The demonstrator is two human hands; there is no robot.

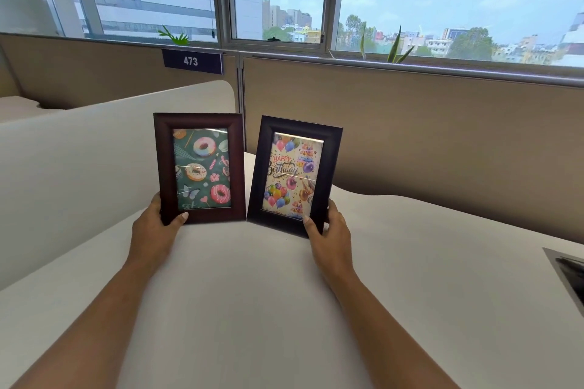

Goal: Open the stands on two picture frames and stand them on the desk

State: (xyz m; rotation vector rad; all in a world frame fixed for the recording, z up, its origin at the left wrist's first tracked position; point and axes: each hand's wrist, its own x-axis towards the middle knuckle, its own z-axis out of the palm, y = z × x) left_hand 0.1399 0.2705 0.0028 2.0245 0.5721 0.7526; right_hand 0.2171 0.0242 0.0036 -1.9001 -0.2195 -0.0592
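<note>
Brown frame [164, 167] gripped by left hand [155, 224]; black frame [331, 167] by right hand [331, 230].

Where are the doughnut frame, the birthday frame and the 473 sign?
doughnut frame [164, 167], head view, left wooden border.
birthday frame [331, 167], head view, right dark border.
473 sign [191, 61], head view, on the digits.

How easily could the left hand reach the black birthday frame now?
Probably not easily: the left hand is gripping the donut frame, which stands between it and the birthday frame; the right hand holds that one.
</note>
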